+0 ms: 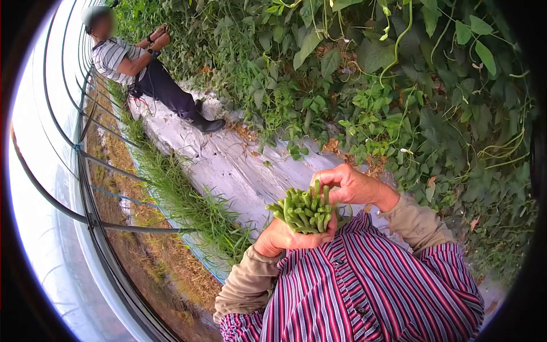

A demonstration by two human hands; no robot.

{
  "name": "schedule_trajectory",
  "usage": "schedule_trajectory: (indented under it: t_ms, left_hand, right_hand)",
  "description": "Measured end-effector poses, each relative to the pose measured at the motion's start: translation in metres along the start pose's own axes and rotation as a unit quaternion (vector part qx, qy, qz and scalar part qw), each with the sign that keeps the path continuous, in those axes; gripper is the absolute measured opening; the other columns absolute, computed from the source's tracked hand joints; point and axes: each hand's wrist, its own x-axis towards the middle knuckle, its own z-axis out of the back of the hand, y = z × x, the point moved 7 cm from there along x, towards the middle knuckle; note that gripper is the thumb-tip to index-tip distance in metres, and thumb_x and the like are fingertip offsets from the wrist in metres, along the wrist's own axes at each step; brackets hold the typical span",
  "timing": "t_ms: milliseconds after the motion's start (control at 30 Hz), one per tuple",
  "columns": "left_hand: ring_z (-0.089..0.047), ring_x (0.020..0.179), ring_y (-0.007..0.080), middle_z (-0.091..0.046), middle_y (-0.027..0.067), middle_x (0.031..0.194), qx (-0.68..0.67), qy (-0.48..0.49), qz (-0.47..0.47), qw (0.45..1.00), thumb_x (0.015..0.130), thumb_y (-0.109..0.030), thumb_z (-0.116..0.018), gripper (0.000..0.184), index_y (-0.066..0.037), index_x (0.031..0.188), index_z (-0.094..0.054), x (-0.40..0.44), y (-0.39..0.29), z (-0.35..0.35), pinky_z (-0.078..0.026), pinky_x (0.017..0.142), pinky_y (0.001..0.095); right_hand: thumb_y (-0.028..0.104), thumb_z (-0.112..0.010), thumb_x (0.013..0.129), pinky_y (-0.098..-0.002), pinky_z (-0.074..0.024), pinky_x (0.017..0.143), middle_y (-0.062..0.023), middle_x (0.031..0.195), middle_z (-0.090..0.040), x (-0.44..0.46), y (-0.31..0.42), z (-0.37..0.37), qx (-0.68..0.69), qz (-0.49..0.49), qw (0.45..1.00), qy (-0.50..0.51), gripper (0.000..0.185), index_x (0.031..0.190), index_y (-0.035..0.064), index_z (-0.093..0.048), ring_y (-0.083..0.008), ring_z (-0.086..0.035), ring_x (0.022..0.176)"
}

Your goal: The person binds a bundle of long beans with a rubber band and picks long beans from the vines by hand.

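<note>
A thick bundle of green bean pods stands upright in front of my striped shirt, cut ends facing up. My left hand is wrapped round the bundle from below. At the bundle's right edge, my right hand has its fingers closed, with thumb and forefinger at the top of a pod that stands a little higher than the others. The lower parts of the pods are hidden behind my left hand.
Leafy climbing vines fill the right and top. Pale ground sheeting runs between them and a grass strip. Metal hoops and plastic film line the left. Another person stands at the upper left, hands raised near the vines.
</note>
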Motion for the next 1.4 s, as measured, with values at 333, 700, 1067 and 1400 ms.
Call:
schedule_trajectory:
  t_ms: [333,700,1067,1400]
  left_hand:
    - [-0.053,0.065,0.0151,-0.057,0.0061,0.071,-0.018,-0.011,0.0,1.0,0.068,-0.005,-0.068,0.018,-0.002,0.079,-0.055,0.002,0.005,0.005,-0.044,0.059,0.0285]
    - [-0.056,0.069,0.0172,-0.058,0.0078,0.073,-0.065,-0.127,-0.072,0.987,0.07,-0.008,-0.065,0.016,-0.001,0.079,-0.055,-0.013,0.0,0.035,-0.046,0.066,0.0292]
    - [-0.051,0.062,0.0228,-0.051,0.0096,0.066,-0.144,-0.256,-0.134,0.947,0.068,-0.008,-0.066,0.025,-0.002,0.086,-0.051,-0.042,-0.021,0.139,-0.045,0.062,0.0373]
    - [-0.052,0.063,0.0236,-0.051,0.01,0.068,-0.183,-0.276,-0.134,0.934,0.066,-0.01,-0.067,0.027,-0.002,0.085,-0.05,-0.072,-0.074,0.302,-0.044,0.064,0.0371]
  right_hand:
    - [0.019,-0.068,0.078,-0.0275,-0.0439,0.079,-0.0021,0.081,-0.059,0.002,0.0,0.001,-0.029,0.018,0.998,-0.047,0.021,0.086,0.0012,-0.06,-0.0111,-0.055,0.079]
    - [0.017,-0.064,0.087,-0.0256,-0.048,0.074,-0.0031,0.083,-0.063,0.029,-0.015,0.008,0.033,0.019,0.992,-0.118,0.019,0.092,-0.0012,-0.063,-0.0101,-0.058,0.078]
    - [0.024,-0.061,0.089,-0.0255,-0.0509,0.066,-0.0069,0.08,-0.065,0.129,-0.023,0.048,0.105,-0.027,0.957,-0.271,0.024,0.092,0.0004,-0.063,-0.0137,-0.063,0.07]
    - [0.026,-0.06,0.089,-0.0211,-0.0403,0.06,-0.0013,0.081,-0.067,0.326,-0.029,0.066,0.106,-0.066,0.932,-0.34,0.02,0.092,0.0065,-0.064,-0.0081,-0.062,0.069]
